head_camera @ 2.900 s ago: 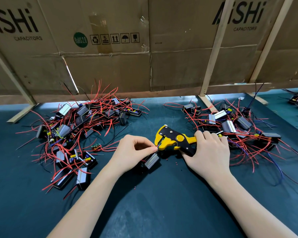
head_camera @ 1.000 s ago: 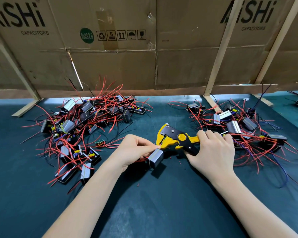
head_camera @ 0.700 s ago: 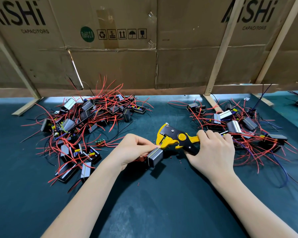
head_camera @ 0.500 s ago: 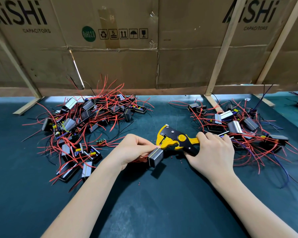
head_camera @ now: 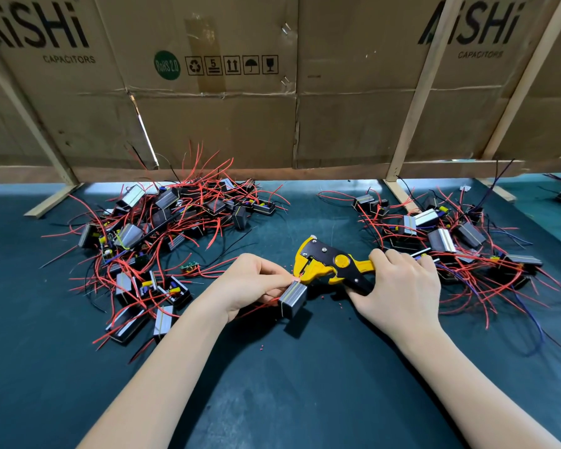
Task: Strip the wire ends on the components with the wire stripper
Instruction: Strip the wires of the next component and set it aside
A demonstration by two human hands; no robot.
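My right hand (head_camera: pixel 402 286) grips the handles of a yellow and black wire stripper (head_camera: pixel 324 264), whose jaws point left. My left hand (head_camera: pixel 250 285) pinches a red wire (head_camera: pixel 300 276) at the jaws, with its fingertips right at the tool's mouth. A small grey and black boxed component (head_camera: pixel 292 299) hangs from that wire, just below the jaws and above the dark mat. More red wires from the component trail back under my left palm.
A pile of components with red wires (head_camera: pixel 162 228) lies at the left. Another such pile (head_camera: pixel 450 244) lies at the right, behind my right hand. A cardboard wall (head_camera: pixel 272 92) on wooden struts closes the back. Tiny red insulation bits (head_camera: pixel 332 303) dot the dark green mat (head_camera: pixel 305 384).
The component has risen from lying on the mat to hanging close under the stripper's jaws. Both hands have stayed nearly in place, the left still feeding a wire into the tool.
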